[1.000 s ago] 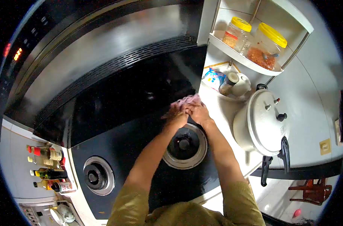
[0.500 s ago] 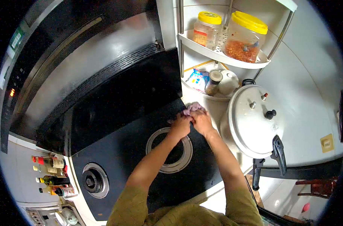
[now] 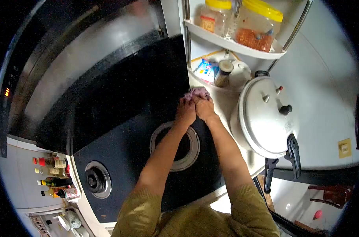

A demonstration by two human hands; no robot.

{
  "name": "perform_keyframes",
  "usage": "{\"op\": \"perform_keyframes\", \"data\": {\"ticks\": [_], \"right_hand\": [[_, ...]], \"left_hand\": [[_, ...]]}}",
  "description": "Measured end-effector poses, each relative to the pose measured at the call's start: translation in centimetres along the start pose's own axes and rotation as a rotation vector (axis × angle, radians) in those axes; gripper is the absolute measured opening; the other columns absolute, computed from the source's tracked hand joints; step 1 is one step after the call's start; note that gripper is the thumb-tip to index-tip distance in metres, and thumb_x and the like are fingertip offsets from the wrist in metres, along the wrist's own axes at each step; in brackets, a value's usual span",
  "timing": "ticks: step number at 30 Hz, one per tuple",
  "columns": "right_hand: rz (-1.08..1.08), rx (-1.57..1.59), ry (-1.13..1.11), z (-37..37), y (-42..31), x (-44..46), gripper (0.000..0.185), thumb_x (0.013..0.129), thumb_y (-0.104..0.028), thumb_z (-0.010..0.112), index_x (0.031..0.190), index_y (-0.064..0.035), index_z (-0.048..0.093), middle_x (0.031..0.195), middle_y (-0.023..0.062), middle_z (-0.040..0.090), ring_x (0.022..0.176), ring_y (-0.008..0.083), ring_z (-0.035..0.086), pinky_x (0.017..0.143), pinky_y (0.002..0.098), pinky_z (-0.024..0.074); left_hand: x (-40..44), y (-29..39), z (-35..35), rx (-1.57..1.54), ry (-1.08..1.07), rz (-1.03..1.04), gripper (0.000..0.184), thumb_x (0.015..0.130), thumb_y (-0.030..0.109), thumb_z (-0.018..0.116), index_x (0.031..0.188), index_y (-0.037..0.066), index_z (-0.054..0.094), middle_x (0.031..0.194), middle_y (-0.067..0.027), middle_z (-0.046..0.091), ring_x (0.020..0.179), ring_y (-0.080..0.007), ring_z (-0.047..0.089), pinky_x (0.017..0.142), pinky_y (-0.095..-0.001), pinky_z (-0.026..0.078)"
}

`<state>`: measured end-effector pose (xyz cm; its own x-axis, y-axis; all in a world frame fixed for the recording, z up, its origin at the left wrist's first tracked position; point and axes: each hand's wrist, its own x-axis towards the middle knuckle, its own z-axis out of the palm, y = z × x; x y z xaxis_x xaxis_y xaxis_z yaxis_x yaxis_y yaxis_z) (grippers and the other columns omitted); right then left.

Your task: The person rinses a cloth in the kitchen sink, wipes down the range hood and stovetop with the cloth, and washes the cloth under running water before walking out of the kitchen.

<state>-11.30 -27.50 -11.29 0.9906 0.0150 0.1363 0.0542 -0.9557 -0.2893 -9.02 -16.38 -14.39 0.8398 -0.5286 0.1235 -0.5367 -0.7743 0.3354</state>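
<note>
A crumpled purple cloth (image 3: 198, 93) lies at the back right corner of the black glass stove top (image 3: 126, 146), bunched under my fingers. My right hand (image 3: 204, 107) grips it from above, with the fingers bent over its near side. Close against it, my left hand (image 3: 186, 112) has its fingertips on the cloth's left part. Both arms reach forward over the stove. Behind my left forearm is a large burner ring (image 3: 193, 147), partly covered by it. The cloth's underside is hidden.
A large pressure cooker (image 3: 266, 118) stands right of my right arm. Behind it, a corner shelf (image 3: 242, 43) holds yellow-lidded jars, with a shaker (image 3: 224, 73) and a blue-white packet (image 3: 206, 71) below. A smaller burner (image 3: 96, 179) and several bottles (image 3: 55, 181) are at the left.
Both hands have slid the cloth farther back, toward the stove's rear corner. The view has tilted down slightly, so the shelf and burners sit higher in it.
</note>
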Motion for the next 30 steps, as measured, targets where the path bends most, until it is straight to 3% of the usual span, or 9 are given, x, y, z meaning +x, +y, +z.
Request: {"op": "perform_keyframes", "data": {"ticks": [2, 5, 7, 10, 13, 18, 22, 23, 30], "right_hand": [[0.027, 0.044, -0.075, -0.9, -0.4, -1.9, 0.038, 0.078, -0.011, 0.046, 0.115, -0.0099, 0.051, 0.108, 0.0123, 0.058, 0.112, 0.0236, 0.047, 0.087, 0.0426, 0.0326], [-0.014, -0.012, 0.037, -1.1, 0.3, -7.7, 0.038, 0.077, -0.013, 0.047, 0.114, -0.0096, 0.052, 0.107, 0.0125, 0.058, 0.109, 0.0238, 0.049, 0.082, 0.0411, 0.0342], [-0.04, -0.005, 0.144, -1.3, 0.8, -12.1, 0.037, 0.077, -0.017, 0.048, 0.113, -0.0112, 0.052, 0.106, 0.0114, 0.059, 0.106, 0.0234, 0.05, 0.082, 0.0399, 0.0345], [-0.071, -0.045, 0.181, -1.9, 1.3, -17.9, 0.031, 0.077, -0.022, 0.05, 0.105, -0.01, 0.056, 0.104, 0.0091, 0.059, 0.103, 0.0231, 0.051, 0.079, 0.0399, 0.0346], [0.046, -0.005, 0.099, -2.6, 0.9, -23.5, 0.034, 0.077, -0.017, 0.053, 0.109, -0.0064, 0.056, 0.105, 0.01, 0.06, 0.104, 0.0235, 0.051, 0.082, 0.0382, 0.0351], [-0.026, -0.11, 0.171, -3.0, -2.1, -30.3, 0.038, 0.076, -0.018, 0.053, 0.112, -0.0048, 0.053, 0.107, 0.0145, 0.056, 0.107, 0.0366, 0.046, 0.091, 0.0475, 0.0319], [-0.237, -0.116, 0.178, -1.4, -6.4, -34.1, 0.045, 0.074, -0.021, 0.052, 0.115, -0.0033, 0.047, 0.113, 0.0154, 0.049, 0.114, 0.0374, 0.038, 0.096, 0.0547, 0.0244], [-0.273, -0.034, 0.209, -0.7, -7.9, -34.6, 0.041, 0.073, -0.019, 0.055, 0.111, -0.0039, 0.05, 0.111, 0.0165, 0.052, 0.108, 0.0394, 0.043, 0.095, 0.0563, 0.0254], [-0.468, 0.005, 0.083, -0.1, -15.2, -34.1, 0.041, 0.077, -0.017, 0.05, 0.116, -0.0036, 0.048, 0.118, 0.0144, 0.05, 0.116, 0.0354, 0.037, 0.096, 0.0528, 0.0244]], "left_hand": [[-0.4, 1.4, -2.2, -0.055, -0.192, -0.047, 0.046, 0.08, 0.016, 0.04, 0.123, -0.001, 0.042, 0.13, -0.0192, 0.037, 0.117, -0.0388, 0.034, 0.097, -0.0492, 0.028], [-4.9, 6.1, -2.4, 0.168, -0.155, 0.009, 0.046, 0.079, 0.017, 0.043, 0.122, -0.001, 0.044, 0.127, -0.0213, 0.041, 0.115, -0.0376, 0.039, 0.096, -0.0528, 0.027], [-8.4, 8.1, -0.1, 0.244, 0.114, 0.143, 0.047, 0.075, 0.015, 0.046, 0.116, -0.007, 0.046, 0.109, -0.0222, 0.053, 0.102, -0.0385, 0.048, 0.095, -0.0555, 0.027], [-12.5, 12.3, 0.0, 0.249, 0.03, 0.198, 0.048, 0.073, 0.016, 0.047, 0.113, -0.011, 0.047, 0.107, -0.0255, 0.053, 0.104, -0.0344, 0.048, 0.096, -0.0543, 0.026], [-17.1, 14.6, 0.7, 0.286, 0.043, 0.247, 0.042, 0.073, 0.016, 0.048, 0.107, -0.008, 0.052, 0.108, -0.0256, 0.053, 0.103, -0.0393, 0.047, 0.094, -0.054, 0.028], [-25.2, 14.5, -0.5, 0.036, 0.126, 0.257, 0.041, 0.076, 0.017, 0.05, 0.113, -0.001, 0.049, 0.115, -0.0264, 0.047, 0.115, -0.045, 0.037, 0.097, -0.0552, 0.026], [-32.8, 12.6, -1.5, -0.015, 0.112, 0.181, 0.051, 0.075, 0.021, 0.053, 0.12, 0.0, 0.043, 0.125, -0.0249, 0.037, 0.12, -0.0465, 0.03, 0.099, -0.0563, 0.022], [-34.8, 11.9, -2.1, -0.016, 0.108, 0.144, 0.049, 0.076, 0.02, 0.051, 0.12, -0.001, 0.043, 0.127, -0.0254, 0.035, 0.121, -0.0457, 0.028, 0.099, -0.0553, 0.022], [-40.3, 8.1, -4.8, 0.054, 0.101, -0.069, 0.046, 0.081, 0.018, 0.047, 0.123, 0.001, 0.04, 0.132, -0.0252, 0.029, 0.125, -0.0442, 0.021, 0.099, -0.0538, 0.023]]}}
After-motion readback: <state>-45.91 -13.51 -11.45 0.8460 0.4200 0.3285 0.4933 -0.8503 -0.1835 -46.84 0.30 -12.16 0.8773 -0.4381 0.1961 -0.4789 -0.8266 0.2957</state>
